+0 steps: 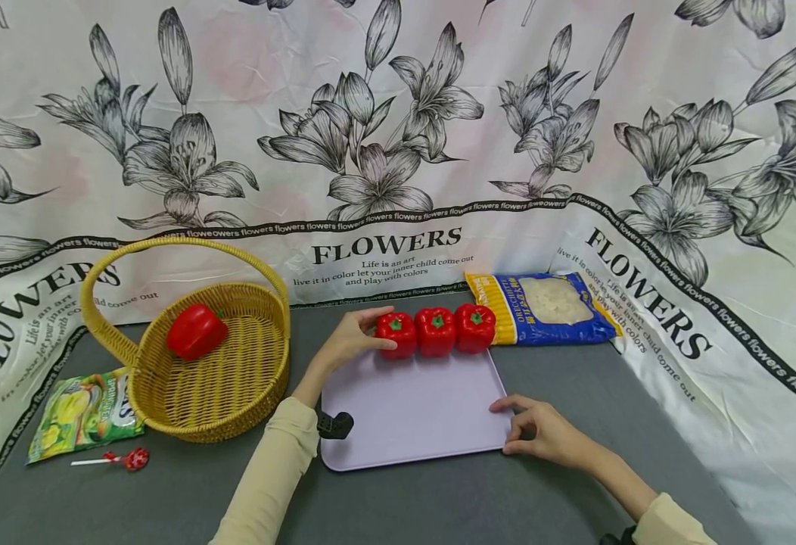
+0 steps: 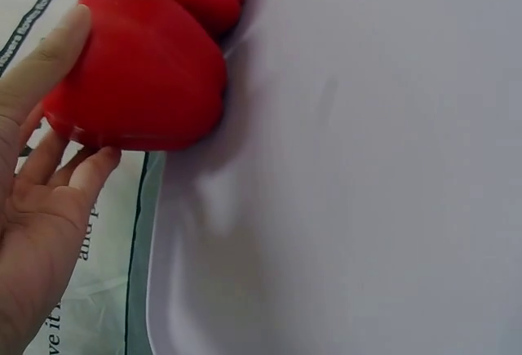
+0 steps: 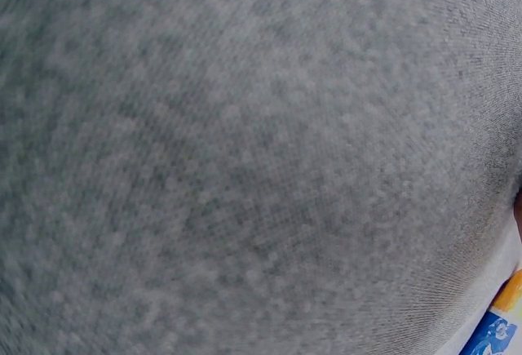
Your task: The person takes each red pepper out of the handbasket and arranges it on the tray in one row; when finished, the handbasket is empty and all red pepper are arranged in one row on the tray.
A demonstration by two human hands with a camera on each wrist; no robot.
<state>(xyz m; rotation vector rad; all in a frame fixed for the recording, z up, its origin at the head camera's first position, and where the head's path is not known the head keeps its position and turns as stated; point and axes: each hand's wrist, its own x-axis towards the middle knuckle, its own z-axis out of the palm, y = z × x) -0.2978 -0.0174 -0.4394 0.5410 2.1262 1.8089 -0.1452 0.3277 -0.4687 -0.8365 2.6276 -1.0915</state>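
Note:
Three red bell peppers stand side by side along the far edge of a pale lilac tray, green stems facing up. My left hand holds the leftmost bell pepper, thumb on the near side and fingers behind. In the left wrist view, thumb and fingers lie round that bell pepper. The middle bell pepper and right bell pepper stand beside it. At the tray's right rim, my right hand touches the edge with thumb and forefinger apart. The right wrist view shows mostly grey cloth.
Left of the tray stands a yellow wicker basket with a tall handle and another red bell pepper inside. A green snack bag and a red lollipop lie beside it. A blue-and-yellow pasta bag lies back right.

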